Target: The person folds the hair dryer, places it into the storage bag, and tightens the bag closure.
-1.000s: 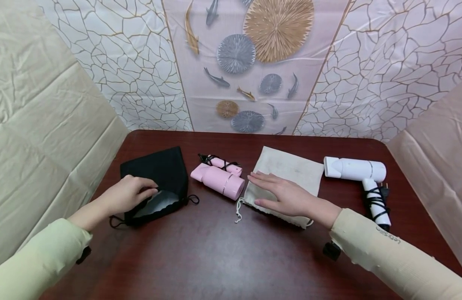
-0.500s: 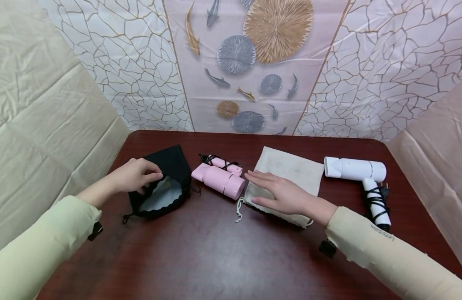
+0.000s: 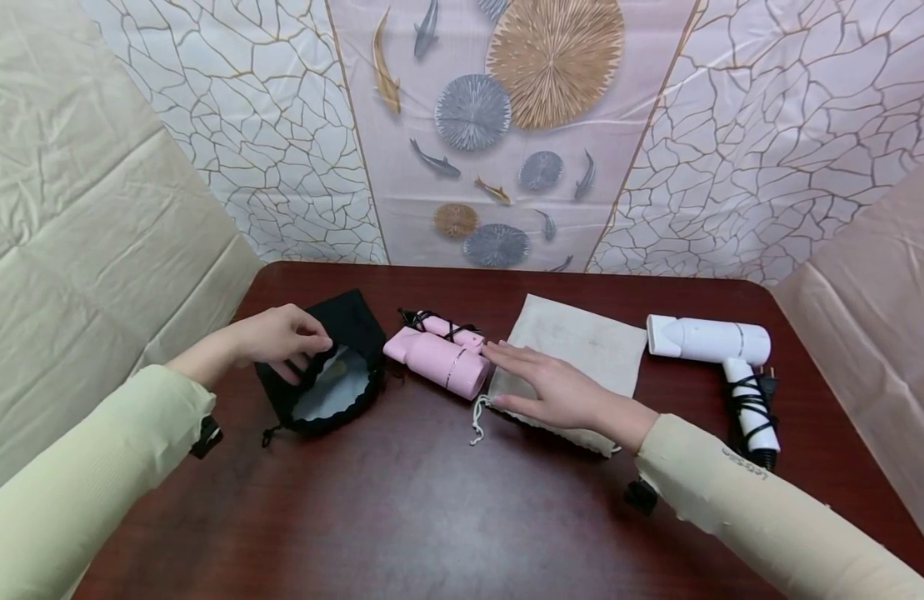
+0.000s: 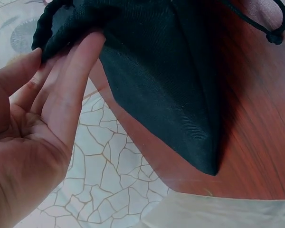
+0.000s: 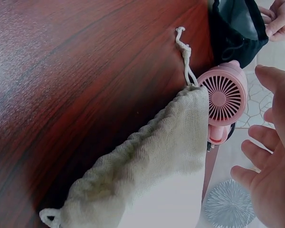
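My left hand [image 3: 277,335] pinches the mouth edge of a black drawstring bag [image 3: 355,323] at the table's left, holding it raised so the pale lining shows. In the left wrist view, thumb and fingers grip the gathered rim of the black bag [image 4: 166,95], whose body hangs down. My right hand [image 3: 555,387] is spread with straight fingers above a beige drawstring bag [image 3: 592,333] lying flat. Its fingertips come up close to a pink hair dryer [image 3: 441,360], which lies between the two bags with a black cord wound around its handle. The right wrist view shows the dryer's round grille [image 5: 219,98].
A white hair dryer [image 3: 716,340] lies at the right of the dark red-brown table [image 3: 432,508], black cord wound around its handle. Patterned cloth [image 3: 472,208] hangs behind the table, and beige cloth [image 3: 94,208] stands along its left side.
My left hand has moved right and away from me, lifting the black bag's rim and widening its mouth. My right hand has drifted slightly left toward the pink hair dryer.
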A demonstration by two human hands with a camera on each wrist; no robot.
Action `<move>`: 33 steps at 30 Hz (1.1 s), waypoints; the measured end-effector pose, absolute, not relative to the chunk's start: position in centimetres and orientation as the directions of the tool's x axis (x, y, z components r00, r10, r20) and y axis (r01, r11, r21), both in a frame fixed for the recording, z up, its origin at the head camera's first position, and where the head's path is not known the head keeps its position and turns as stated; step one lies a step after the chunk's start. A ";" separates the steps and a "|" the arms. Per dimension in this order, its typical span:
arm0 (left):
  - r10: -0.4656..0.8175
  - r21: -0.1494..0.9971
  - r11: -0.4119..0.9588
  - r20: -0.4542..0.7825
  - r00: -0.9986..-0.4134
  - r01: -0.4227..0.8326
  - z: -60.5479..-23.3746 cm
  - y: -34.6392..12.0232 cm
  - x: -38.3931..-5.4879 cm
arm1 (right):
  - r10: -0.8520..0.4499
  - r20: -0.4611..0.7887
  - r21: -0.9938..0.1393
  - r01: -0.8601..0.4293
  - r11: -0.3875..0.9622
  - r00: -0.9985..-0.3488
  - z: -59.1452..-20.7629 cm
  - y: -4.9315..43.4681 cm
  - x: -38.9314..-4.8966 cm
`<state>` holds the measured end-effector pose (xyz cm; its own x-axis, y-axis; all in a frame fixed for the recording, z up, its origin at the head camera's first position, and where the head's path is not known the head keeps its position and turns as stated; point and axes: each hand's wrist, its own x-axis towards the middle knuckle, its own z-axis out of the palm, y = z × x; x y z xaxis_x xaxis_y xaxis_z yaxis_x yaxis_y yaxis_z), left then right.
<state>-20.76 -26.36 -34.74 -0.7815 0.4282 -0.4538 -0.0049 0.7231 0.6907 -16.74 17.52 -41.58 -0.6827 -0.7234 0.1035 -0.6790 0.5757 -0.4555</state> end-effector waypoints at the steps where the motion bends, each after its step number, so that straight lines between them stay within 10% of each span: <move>1: 0.431 0.695 0.718 -0.457 -0.778 -0.011 -34.8 -26.4 -20.8 | -0.724 0.106 -0.458 -0.679 0.573 -0.682 -41.6 17.4 -16.8; 18: 0.413 0.733 0.673 -0.481 -0.774 -0.097 -35.2 -26.6 -21.0 | -0.682 0.145 -0.461 -0.659 0.594 -0.717 -43.3 14.9 -17.5; 33: 0.407 0.730 0.673 -0.503 -0.762 -0.122 -35.8 -26.4 -20.9 | -0.771 0.259 -0.221 -0.813 0.539 -0.581 -45.8 13.0 -18.4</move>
